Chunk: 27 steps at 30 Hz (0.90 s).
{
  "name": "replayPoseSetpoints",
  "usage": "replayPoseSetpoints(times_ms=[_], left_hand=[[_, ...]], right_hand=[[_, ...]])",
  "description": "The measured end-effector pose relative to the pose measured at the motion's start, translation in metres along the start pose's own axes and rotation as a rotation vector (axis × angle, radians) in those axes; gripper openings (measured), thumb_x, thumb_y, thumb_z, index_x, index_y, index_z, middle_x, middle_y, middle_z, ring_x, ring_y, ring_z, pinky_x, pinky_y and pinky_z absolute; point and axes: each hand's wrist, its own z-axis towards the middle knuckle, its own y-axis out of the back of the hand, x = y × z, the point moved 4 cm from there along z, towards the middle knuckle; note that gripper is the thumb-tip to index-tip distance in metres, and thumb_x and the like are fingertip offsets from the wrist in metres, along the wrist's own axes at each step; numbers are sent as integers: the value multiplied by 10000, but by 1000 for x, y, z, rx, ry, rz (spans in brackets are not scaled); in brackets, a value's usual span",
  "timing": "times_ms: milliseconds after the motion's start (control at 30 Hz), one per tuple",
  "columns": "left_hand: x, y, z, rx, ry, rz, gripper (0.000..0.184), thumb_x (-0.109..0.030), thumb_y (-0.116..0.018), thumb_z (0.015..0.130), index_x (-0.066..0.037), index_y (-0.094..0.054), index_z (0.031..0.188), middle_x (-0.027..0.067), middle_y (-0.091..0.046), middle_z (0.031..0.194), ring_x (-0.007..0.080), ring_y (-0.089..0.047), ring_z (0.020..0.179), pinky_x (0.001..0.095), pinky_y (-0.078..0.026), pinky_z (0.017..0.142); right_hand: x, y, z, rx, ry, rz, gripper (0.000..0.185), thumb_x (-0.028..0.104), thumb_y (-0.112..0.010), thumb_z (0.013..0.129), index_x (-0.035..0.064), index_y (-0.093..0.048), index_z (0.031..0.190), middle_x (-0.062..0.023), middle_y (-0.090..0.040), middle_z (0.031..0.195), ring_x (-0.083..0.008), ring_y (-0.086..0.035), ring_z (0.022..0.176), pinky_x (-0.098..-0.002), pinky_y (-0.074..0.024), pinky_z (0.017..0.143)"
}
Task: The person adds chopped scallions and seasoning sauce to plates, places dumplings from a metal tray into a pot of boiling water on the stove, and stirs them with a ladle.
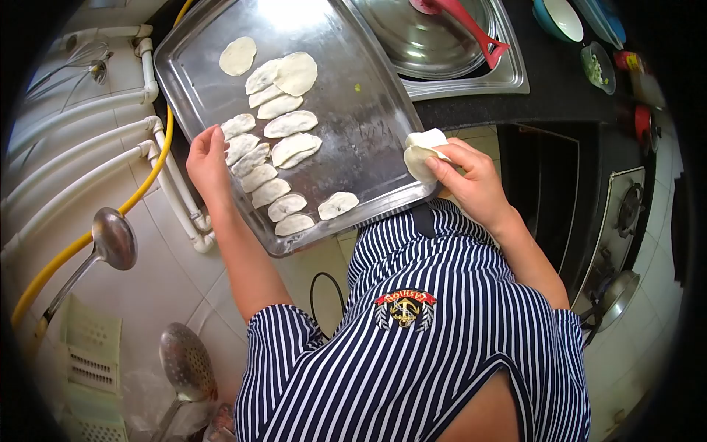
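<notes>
The right hand (471, 173) is pinching thin dough (423, 156) at the tray's (361, 125) right rim, while the left hand (208, 158), its grip hard to tell, is sitting nearer the dumpling row (258, 177) lining the opposite rim.

Tray (367, 144): rectangular, bare shiny metal, raised rim, whitish smears on the floor, glare at the far end. Folded dumplings (270, 192) lie on its left part, pale half-moons, some with darker filling showing through. One row runs along the left rim, each on its side, near-touching its neighbours. Second, looser row just right of it; one more sits apart near the close rim. Flat round wrapper (238, 56) lies alone toward the far left. Another round sheet (296, 74) overlaps the far end of the second row. Dough piece (422, 158) is off the tray floor, bent over, pinched in the right hand (471, 180) by the near-right corner.
</notes>
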Motion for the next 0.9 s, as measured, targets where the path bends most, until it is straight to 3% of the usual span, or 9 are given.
replayPoseSetpoints(times_ms=[367,433,500,567,600,700,900], left_hand=[[21,14,-85,-106,-73,243,217,-185,-651,911,4,-698,1009,50,-706,850,112,-625,753,270,-499,728],[15,15,-107,-39,-29,505,215,-211,-672,869,-22,-710,963,115,-721,871,184,-663,764,310,-506,740],[46,21,-113,102,41,602,215,-219,-681,852,-25,-700,942,122,-717,848,219,-682,794,333,-509,739],[78,30,-126,36,106,652,188,-195,-682,847,-22,-683,920,112,-712,824,213,-691,750,344,-519,694],[82,29,-132,30,169,578,191,-165,-676,848,-22,-660,973,116,-705,836,203,-685,652,348,-528,641],[87,23,-142,-21,230,440,226,-148,-669,850,-16,-635,1030,127,-699,869,198,-669,573,354,-539,613],[118,25,-123,-62,126,693,252,-147,-661,810,-17,-641,1026,166,-703,918,274,-693,642,392,-542,702]], right_hand=[[-6,36,-68,-103,-72,141,212,126,-627,945,-21,-675,1088,-74,-691,970,-120,-633,862,-262,-496,774],[-12,51,-90,-188,-97,103,213,121,-631,940,-18,-674,1096,-70,-700,968,-121,-637,855,-263,-498,770],[-23,63,-116,-219,-104,86,211,128,-628,945,-15,-677,1093,-54,-704,957,-99,-624,851,-255,-492,764],[-44,75,-151,-324,-229,130,217,144,-627,951,-14,-677,1091,-36,-698,939,-74,-602,845,-240,-482,755],[-48,79,-162,-339,-263,133,226,161,-625,956,-15,-675,1090,-25,-688,931,-58,-583,841,-226,-472,752],[-65,84,-186,-365,-288,133,232,166,-623,958,-18,-672,1090,-26,-689,929,-59,-583,841,-225,-471,752],[-73,85,-204,-397,-268,127,247,174,-621,963,-28,-667,1097,-33,-694,941,-64,-585,849,-227,-472,764]])
